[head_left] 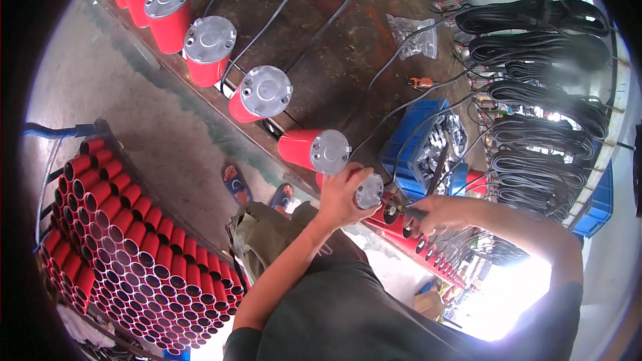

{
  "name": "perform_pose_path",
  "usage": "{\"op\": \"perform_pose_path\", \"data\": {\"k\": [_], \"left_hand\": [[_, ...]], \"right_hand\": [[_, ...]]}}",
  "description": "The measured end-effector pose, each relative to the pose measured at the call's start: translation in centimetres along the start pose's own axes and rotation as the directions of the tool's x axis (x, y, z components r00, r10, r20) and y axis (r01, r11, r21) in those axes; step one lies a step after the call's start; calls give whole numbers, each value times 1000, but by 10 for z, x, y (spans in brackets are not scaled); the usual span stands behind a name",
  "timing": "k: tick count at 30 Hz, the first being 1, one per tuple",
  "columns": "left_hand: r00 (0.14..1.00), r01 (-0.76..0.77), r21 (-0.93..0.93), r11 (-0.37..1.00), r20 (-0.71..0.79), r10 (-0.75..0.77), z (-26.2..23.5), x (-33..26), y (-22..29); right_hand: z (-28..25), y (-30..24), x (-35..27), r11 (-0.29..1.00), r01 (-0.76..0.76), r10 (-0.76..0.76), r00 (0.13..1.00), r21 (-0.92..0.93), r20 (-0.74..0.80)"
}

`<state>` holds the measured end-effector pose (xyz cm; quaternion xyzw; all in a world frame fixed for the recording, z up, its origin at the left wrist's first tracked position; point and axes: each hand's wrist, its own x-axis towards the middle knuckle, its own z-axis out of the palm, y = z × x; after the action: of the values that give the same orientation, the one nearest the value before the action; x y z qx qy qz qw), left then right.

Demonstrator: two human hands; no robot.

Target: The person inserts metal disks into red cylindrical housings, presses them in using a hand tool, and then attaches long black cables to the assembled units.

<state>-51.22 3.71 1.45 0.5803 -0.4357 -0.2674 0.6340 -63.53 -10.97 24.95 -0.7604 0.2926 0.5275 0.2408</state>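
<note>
Near my body at the bench edge, my left hand (342, 199) is closed around the capped end of a red cylinder, fingers over the rim of its silver metal cap (369, 190). Just to the right, my right hand (438, 214) is closed on the dark handle of a hand tool (413, 212). The tool points toward the cap; its exact kind and whether it touches the cap are unclear. Beyond my left hand lies another red cylinder (297, 147) with a silver cap, tilted toward the bench.
More capped red cylinders (210, 53) line the bench edge, with black cables across the wooden bench (321, 60). A blue bin (401, 140) holds silver metal parts. Coiled black cables (535, 20) hang at right. Stacked red tubes (144, 241) stand on the left.
</note>
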Motion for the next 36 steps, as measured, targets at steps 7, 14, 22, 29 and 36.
{"op": "perform_pose_path", "data": {"k": [7, 14, 22, 29, 36], "left_hand": [[999, 12, -8, 1000, 35, -12, -2, -2, -1], [1000, -24, -1, 1000, 16, 24, -1, -1, -4], [999, -18, -60, 998, 28, 20, -2, -1, -5], [999, 6, -14, 1000, 46, -5, -5, -4, -4], [999, -4, -8, 1000, 34, 4, -2, -6, -7]], "right_hand": [[-13, -34, -15, 912, -169, 88, 971, 374, 222], [-12, -27, 4, 880, 19, -207, 915, -475, -347], [-42, -28, 21, 629, 41, -409, 866, -776, -287], [-61, -50, 24, 480, 95, -432, 891, -872, -140], [-45, -69, 22, 996, -69, 83, 960, -60, 268]]}}
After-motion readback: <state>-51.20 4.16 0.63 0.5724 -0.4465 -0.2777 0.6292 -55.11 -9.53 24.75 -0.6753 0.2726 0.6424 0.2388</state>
